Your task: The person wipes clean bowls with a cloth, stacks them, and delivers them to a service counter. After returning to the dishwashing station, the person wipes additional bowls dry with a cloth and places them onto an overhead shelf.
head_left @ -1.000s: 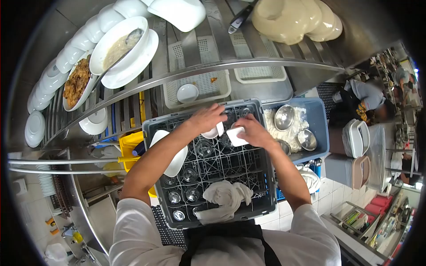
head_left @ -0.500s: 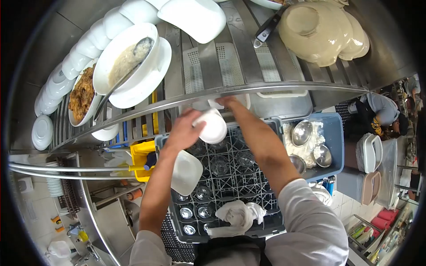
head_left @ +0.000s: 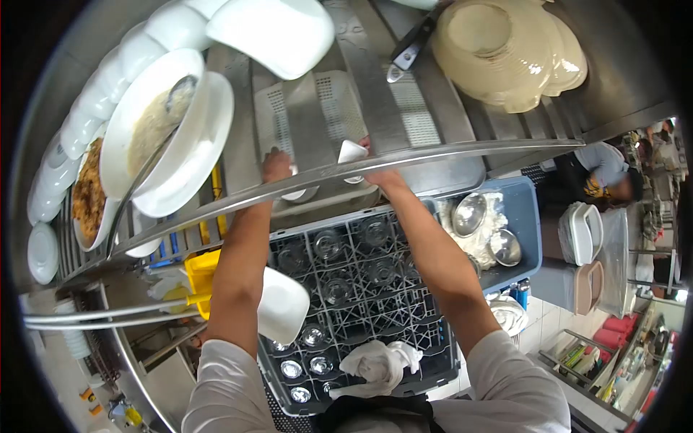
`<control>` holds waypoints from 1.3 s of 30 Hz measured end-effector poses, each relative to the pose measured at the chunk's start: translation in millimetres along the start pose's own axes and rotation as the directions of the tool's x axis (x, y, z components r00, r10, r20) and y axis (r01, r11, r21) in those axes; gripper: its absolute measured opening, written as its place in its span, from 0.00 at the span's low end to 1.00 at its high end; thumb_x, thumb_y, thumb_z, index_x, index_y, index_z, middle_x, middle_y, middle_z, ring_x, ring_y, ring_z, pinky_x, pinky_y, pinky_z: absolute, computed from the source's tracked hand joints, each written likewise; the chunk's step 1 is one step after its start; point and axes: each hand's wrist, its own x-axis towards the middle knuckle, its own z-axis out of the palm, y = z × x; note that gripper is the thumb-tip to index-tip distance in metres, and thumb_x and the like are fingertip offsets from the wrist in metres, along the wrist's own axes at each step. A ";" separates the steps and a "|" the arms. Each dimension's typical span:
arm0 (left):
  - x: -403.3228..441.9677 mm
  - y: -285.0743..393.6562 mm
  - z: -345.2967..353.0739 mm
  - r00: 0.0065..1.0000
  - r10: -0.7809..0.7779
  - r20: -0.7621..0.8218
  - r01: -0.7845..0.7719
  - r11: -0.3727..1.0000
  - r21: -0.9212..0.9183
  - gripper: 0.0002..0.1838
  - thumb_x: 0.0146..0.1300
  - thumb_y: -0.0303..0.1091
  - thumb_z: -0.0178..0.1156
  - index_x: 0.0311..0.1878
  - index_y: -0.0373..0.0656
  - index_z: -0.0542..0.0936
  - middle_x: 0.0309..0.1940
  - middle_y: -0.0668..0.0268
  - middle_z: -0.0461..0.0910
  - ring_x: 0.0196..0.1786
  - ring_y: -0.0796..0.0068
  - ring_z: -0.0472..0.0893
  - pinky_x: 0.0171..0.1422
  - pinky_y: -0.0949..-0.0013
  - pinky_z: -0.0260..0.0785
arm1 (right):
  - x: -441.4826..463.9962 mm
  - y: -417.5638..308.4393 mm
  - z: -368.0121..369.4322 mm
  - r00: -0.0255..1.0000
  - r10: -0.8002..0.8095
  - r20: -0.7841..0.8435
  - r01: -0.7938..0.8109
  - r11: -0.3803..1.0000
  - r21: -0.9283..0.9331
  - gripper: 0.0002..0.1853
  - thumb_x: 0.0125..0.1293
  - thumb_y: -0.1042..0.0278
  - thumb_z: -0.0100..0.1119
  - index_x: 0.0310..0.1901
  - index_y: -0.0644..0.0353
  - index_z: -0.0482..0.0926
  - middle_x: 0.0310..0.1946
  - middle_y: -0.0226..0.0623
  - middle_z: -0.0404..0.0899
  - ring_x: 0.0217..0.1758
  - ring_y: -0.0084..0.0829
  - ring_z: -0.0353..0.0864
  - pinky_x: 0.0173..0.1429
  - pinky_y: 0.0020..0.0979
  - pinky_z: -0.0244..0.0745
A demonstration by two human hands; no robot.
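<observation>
Both my hands reach under the slatted metal shelf, and its front rail hides part of them. My left hand point(head_left: 276, 167) shows between the slats beside a perforated white plastic basket point(head_left: 271, 115); a white dish edge point(head_left: 297, 193) shows near it below the rail. Whether those fingers hold it, I cannot tell. My right hand point(head_left: 379, 173) has its fingers closed on a small white dish point(head_left: 351, 152), partly covered by the rail. Beneath my forearms stands a grey dish rack point(head_left: 346, 274) with several upturned glasses. A square white dish point(head_left: 281, 304) lies on its left side by my left forearm.
On the shelf are a white bowl of porridge point(head_left: 148, 141) with a ladle, stacked white bowls point(head_left: 86, 108) and cream bowls point(head_left: 498, 50). A blue-grey tub point(head_left: 530, 231) with metal bowls stands right of the rack. A white cloth point(head_left: 379, 364) lies at its front. A person point(head_left: 599, 166) is further off.
Both hands have gone further forward under the shelf. The white dish that my left hand held above the rack is now under the shelf or hidden. The view has shifted.
</observation>
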 end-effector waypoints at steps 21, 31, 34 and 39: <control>-8.1 -19.8 69.9 0.992 -0.027 -0.125 -0.063 0.746 -0.663 0.14 0.65 0.35 0.64 0.52 0.43 0.78 0.47 0.65 0.80 0.53 0.66 0.79 0.59 0.62 0.71 | -20.5 -13.8 25.6 0.972 -0.016 0.236 -0.017 0.990 0.137 0.28 0.64 0.58 0.66 0.64 0.59 0.76 0.65 0.47 0.77 0.71 0.44 0.73 0.73 0.38 0.65; -19.8 82.0 -83.0 0.982 0.055 0.181 0.185 -0.079 -0.980 0.20 0.65 0.33 0.66 0.60 0.47 0.76 0.48 0.71 0.79 0.52 0.78 0.78 0.54 0.67 0.74 | -14.3 -30.8 -51.2 0.818 0.166 0.550 -0.543 0.538 0.645 0.28 0.68 0.58 0.66 0.67 0.56 0.74 0.61 0.43 0.78 0.69 0.43 0.74 0.71 0.54 0.69; -0.6 110.7 -96.7 0.992 0.124 0.017 0.004 0.102 -0.995 0.23 0.65 0.35 0.67 0.61 0.43 0.76 0.54 0.66 0.79 0.54 0.71 0.79 0.58 0.63 0.75 | -16.0 -25.9 -77.9 0.838 -0.029 0.544 -0.536 0.138 0.833 0.22 0.71 0.64 0.62 0.62 0.66 0.74 0.57 0.46 0.80 0.54 0.41 0.85 0.60 0.52 0.84; 5.6 155.4 -147.0 0.960 0.093 0.264 0.279 -0.395 -0.875 0.24 0.63 0.35 0.70 0.59 0.37 0.76 0.54 0.60 0.78 0.59 0.64 0.79 0.65 0.59 0.72 | 26.8 48.0 -55.7 0.883 0.001 0.469 -0.466 0.122 0.877 0.20 0.69 0.65 0.64 0.59 0.64 0.77 0.51 0.45 0.83 0.51 0.40 0.86 0.57 0.41 0.84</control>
